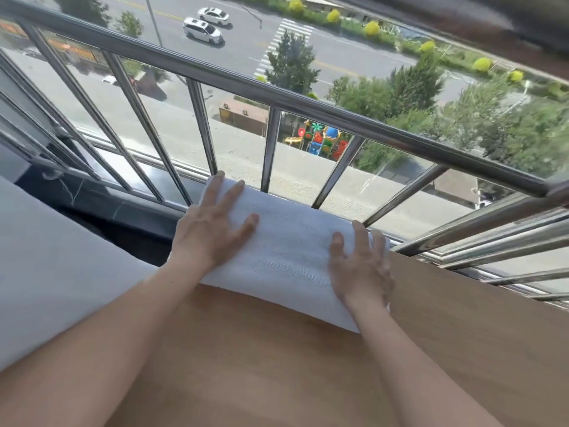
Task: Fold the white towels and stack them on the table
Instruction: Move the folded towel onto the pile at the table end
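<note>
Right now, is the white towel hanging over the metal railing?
No, the white towel lies on the wooden table, with the left hand and the right hand on it.

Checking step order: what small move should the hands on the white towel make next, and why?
Probably lift both hands away: the folded white ribbed towel already lies flat on the wooden table, with the left hand and right hand only resting on top.
</note>
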The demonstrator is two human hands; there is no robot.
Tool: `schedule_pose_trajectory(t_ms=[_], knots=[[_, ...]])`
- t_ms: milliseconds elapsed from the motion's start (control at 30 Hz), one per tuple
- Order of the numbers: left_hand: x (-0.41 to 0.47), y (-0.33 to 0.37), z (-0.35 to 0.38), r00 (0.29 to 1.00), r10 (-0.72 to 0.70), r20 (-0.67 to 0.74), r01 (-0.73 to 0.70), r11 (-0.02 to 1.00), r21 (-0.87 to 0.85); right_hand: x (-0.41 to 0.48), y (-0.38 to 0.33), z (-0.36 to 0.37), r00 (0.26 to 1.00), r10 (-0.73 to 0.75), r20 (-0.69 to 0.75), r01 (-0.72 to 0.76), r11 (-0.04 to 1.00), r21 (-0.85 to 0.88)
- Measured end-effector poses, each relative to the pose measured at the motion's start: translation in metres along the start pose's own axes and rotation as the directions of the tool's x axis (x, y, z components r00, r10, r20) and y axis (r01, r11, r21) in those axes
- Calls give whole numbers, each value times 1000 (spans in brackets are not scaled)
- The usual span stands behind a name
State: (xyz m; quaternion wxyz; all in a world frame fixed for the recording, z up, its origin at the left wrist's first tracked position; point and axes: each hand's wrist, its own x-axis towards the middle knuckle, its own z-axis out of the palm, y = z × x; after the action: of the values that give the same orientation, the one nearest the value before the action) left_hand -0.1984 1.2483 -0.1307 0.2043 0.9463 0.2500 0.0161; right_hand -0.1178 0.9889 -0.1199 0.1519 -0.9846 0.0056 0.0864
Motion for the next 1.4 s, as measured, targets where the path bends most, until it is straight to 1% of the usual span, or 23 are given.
schedule_pose_trajectory(t_ms=[67, 167, 233, 333, 400, 500, 567, 633, 733, 800, 833, 900, 1033, 1133, 1200, 1300, 1400], knots=[[-2, 0, -1, 1000, 1, 12, -1, 1000, 4, -3, -1, -1, 1000, 17, -1, -17, 1000, -4], [1, -2, -3, 999, -17, 31, 17, 1000, 15, 0, -5, -2, 998, 27, 63, -27, 1000, -5], [-1, 0, -4, 996, -27, 86, 23, 999, 42, -5, -6, -7, 993, 41, 114, -33, 997, -66], [-7, 8, -5, 993, -22, 114, 0, 982, 188, -17, -3, -16, 989, 23, 146, -9, 995, -99], [-17, 19, -6, 994, 29, 109, -57, 964, 262, -31, 2, -21, 990, -13, 141, 28, 994, -103], [-45, 47, -3, 976, 139, 167, -170, 967, 191, -66, 24, -29, 992, -70, 104, 83, 988, -128], [-66, 74, 1, 956, 189, 223, -230, 958, 171, -88, 45, -37, 990, -80, 112, 93, 989, -113], [-92, 104, 2, 913, 257, 317, -317, 936, 153, -111, 68, -48, 991, -58, 124, 70, 993, -98], [-127, 149, 6, 827, 414, 380, -478, 874, 87, -138, 103, -71, 996, -32, 86, 39, 996, -78], [-155, 173, 6, 785, 498, 368, -554, 831, 56, -149, 129, -91, 997, -2, 81, 7, 998, -62], [-170, 184, 8, 785, 516, 344, -563, 825, 46, -155, 144, -100, 997, 5, 80, 0, 998, -68], [-201, 208, 13, 793, 516, 322, -556, 830, 39, -167, 177, -121, 997, 35, 73, -31, 998, -57], [-252, 265, 27, 806, 503, 312, -554, 826, 102, -188, 251, -158, 996, 79, 50, -78, 997, -22], [-290, 317, 37, 793, 527, 307, -586, 798, 143, -208, 316, -184, 991, 118, 58, -119, 993, 13], [-318, 355, 48, 783, 546, 297, -607, 776, 172, -221, 363, -198, 989, 145, 36, -147, 988, 48], [-357, 416, 67, 748, 594, 297, -656, 730, 192, -240, 434, -219, 982, 189, 11, -189, 976, 104], [-396, 472, 87, 702, 641, 310, -705, 688, 172, -264, 499, -241, 974, 227, 23, -228, 964, 140]])
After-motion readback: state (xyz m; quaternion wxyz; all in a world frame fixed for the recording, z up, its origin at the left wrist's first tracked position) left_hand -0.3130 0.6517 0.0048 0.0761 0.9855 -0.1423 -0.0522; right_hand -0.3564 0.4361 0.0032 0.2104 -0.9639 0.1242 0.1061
